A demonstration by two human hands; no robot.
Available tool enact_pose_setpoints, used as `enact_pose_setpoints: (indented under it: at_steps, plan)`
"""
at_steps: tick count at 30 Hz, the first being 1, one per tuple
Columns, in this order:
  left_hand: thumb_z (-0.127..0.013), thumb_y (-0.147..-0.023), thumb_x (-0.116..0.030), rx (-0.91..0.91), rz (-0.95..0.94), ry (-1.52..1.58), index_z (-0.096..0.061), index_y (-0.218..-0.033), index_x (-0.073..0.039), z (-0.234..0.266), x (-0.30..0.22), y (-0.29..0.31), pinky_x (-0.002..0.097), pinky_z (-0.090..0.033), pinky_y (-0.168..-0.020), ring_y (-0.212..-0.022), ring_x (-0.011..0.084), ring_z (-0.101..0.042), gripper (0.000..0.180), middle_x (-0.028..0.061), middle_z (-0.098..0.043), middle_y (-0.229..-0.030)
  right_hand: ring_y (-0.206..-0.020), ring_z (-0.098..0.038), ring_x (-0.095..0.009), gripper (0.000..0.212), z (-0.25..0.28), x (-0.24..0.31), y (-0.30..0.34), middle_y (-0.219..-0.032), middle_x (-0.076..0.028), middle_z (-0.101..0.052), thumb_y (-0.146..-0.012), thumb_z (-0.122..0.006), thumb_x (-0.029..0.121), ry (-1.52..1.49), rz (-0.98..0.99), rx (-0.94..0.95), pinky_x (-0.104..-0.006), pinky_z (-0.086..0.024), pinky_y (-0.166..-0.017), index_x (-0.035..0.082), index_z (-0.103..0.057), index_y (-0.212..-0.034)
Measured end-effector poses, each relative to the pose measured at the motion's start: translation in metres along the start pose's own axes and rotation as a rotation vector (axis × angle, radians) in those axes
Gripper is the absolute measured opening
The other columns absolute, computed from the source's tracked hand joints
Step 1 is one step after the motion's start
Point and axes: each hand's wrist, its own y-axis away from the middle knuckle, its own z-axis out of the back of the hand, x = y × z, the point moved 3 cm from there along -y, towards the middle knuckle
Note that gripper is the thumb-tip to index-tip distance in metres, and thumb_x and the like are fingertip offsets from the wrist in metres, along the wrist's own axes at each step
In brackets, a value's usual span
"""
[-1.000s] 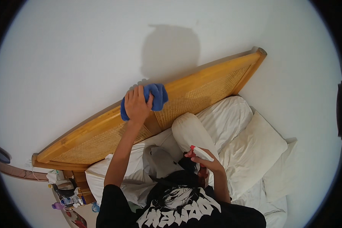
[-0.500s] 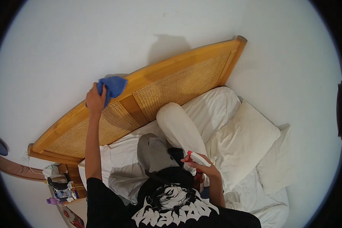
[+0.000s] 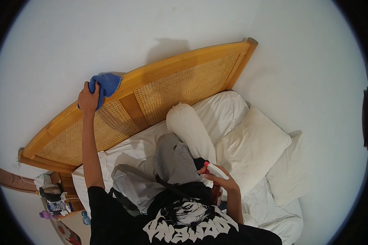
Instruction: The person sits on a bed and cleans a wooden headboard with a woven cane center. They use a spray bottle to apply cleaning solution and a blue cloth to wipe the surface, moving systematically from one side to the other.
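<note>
Blue cloth (image 3: 106, 85): soft microfibre type, bunched, pressed on top rail of headboard (image 3: 184, 77) toward its left part, by white wall (image 3: 110, 36). Held by left hand (image 3: 88, 97), fingers closed round lower edge of cloth, arm stretched up from lower frame.

Spray bottle (image 3: 216, 171): white body w/ red bit at nozzle, lying roughly level, nozzle pointing left. Gripped in right hand (image 3: 221, 179), fingers wrapped round it, held low, near person's chest, over the bed; well apart from cloth.

Headboard: honey-coloured wood frame, woven cane panels, centre wood upright between panels; runs diag. from lower left to upper right.

Bolster (image 3: 192, 130): white, cylinder shape, lying below cane panel, betw. headboard and person's knee.

Pillows: 1 white flat vs headboard (image 3: 223, 112); 1 cream, right of bolster (image 3: 253, 147); 1 more white at far right edge of bed (image 3: 290, 171).

Person: kneeling on bed, grey trousers (image 3: 171, 163), black tee w/ white graphic print (image 3: 188, 222).

Bedside shelf (image 3: 55, 196): lower left, below headboard end; cluttered w/ small bottles and misc. items, too small to ID. White sheet (image 3: 270, 208) rumpled at lower right
</note>
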Motion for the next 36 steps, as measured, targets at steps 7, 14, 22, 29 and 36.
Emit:
enact_pose_setpoints:
  at_steps: [7, 14, 22, 29, 36]
  plan:
    - [-0.056, -0.091, -0.045, -0.050, -0.062, 0.002, -0.059, -0.099, -0.003, -0.004, 0.003, 0.001, 0.0488, -0.049, -0.066, -0.076, 0.0421, -0.064, 0.043, 0.0242, -0.066, -0.080, -0.109, -0.062, -0.022, 0.018, 0.003, 0.001, 0.004, -0.101, -0.006, -0.064, -0.087, -0.063, 0.001, -0.020, 0.032, -0.100, -0.0328, -0.045, -0.094, 0.002, -0.062, -0.105]
    - [-0.057, -0.091, -0.040, -0.099, -0.119, -0.034, -0.058, -0.099, -0.003, -0.007, 0.004, 0.006, 0.0491, -0.048, -0.066, -0.076, 0.0409, -0.063, 0.038, 0.0231, -0.064, -0.080, -0.108, -0.060, -0.020, 0.032, 0.011, -0.002, -0.007, -0.107, -0.008, -0.064, -0.087, -0.065, 0.001, -0.109, 0.047, -0.114, -0.0319, -0.045, -0.095, 0.002, -0.058, -0.118]
    - [-0.058, -0.091, -0.032, -0.151, -0.190, -0.060, -0.060, -0.105, -0.001, -0.010, -0.008, 0.009, 0.0470, -0.045, -0.067, -0.073, 0.0373, -0.060, 0.033, 0.0204, -0.061, -0.078, -0.107, -0.059, -0.017, 0.029, 0.009, 0.003, -0.036, -0.111, -0.008, -0.065, -0.088, -0.066, 0.003, -0.141, 0.042, -0.065, -0.0296, -0.045, -0.093, 0.002, -0.058, -0.116]
    - [-0.062, -0.087, -0.029, -0.213, -0.339, 0.016, -0.059, -0.109, -0.001, -0.043, -0.067, 0.015, 0.0454, -0.046, -0.075, -0.081, 0.0355, -0.059, 0.036, 0.0187, -0.062, -0.084, -0.106, -0.059, -0.016, 0.020, 0.013, 0.008, -0.050, -0.107, -0.007, -0.066, -0.088, -0.066, 0.004, -0.046, 0.026, -0.049, -0.0289, -0.044, -0.093, 0.002, -0.061, -0.107]
    - [-0.062, -0.084, -0.032, -0.123, -0.580, 0.145, -0.058, -0.114, -0.001, -0.114, -0.208, 0.006, 0.0434, -0.047, -0.081, -0.089, 0.0335, -0.062, 0.043, 0.0171, -0.066, -0.095, -0.107, -0.060, -0.018, 0.021, 0.024, 0.012, -0.043, -0.108, -0.009, -0.067, -0.087, -0.065, 0.001, -0.096, 0.019, -0.149, -0.0307, -0.044, -0.094, 0.001, -0.061, -0.108]
